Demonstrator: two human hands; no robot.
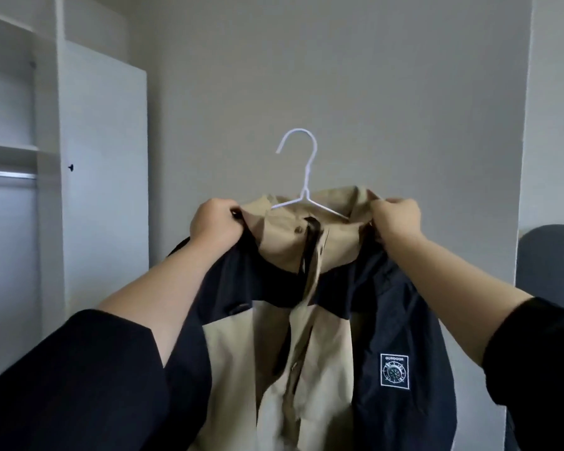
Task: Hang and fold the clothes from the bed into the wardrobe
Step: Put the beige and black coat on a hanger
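1. Two hands are raised side by side at mid-view. The bare forearms climb from black sleeves (pixel 79 379) at 7 and 4 o'clock.
2. The left hand (pixel 214 222), at 9 o'clock from the collar, is closed in a fist round the jacket's shoulder edge, knuckles toward the camera.
3. The right hand (pixel 396 219), at 3 o'clock from the collar, pinches the tan collar fabric between curled fingers and thumb.
4. One tan-and-navy jacket (pixel 306 336) hangs in the air between the hands, draping down to 6 o'clock.
5. One white wire hanger (pixel 302 164) sits inside the collar, its hook standing free at 12 o'clock.
6. One square patch (pixel 395 371) shows on the navy panel at 5 o'clock.
7. A plain grey wall (pixel 339 76) fills the background.
8. One white wardrobe (pixel 101 125) stands at 9 o'clock, with a dark knob (pixel 71 167) on its door panel. At the far edge are a shelf and one metal rail (pixel 7 174).
9. A grey upholstered piece (pixel 551 262) shows at 3 o'clock.
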